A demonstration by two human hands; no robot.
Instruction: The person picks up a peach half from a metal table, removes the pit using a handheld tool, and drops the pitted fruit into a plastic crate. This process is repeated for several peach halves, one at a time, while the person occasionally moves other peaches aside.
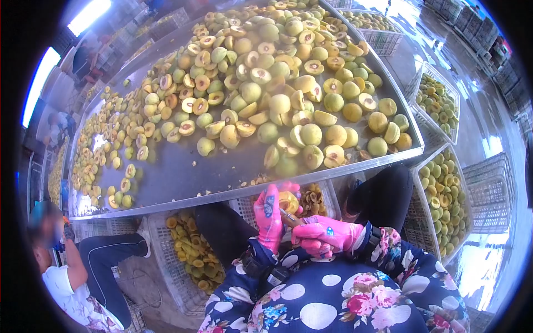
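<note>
My left hand [271, 217], in a pink glove, is closed around a yellow fruit piece [288, 202] just below the metal table's front edge. In my right hand [326, 236], also pink-gloved, is a brown-handled tool [291, 220], its tip against the fruit; the tip itself is hidden. Behind the hands, a basket of cut fruit pieces [312, 201] stands under the table edge. Many halved green-yellow fruits [233, 105], some with brown stones showing, lie heaped on the metal table [183, 175].
A crate of cut pieces [191, 261] stands left of my legs. Crates of fruit stand at the right [443, 205] and farther back [438, 102]. Empty-looking crates [488, 191] are beside them. A co-worker [83, 277] sits at the left. The raised table rim [244, 193] runs before me.
</note>
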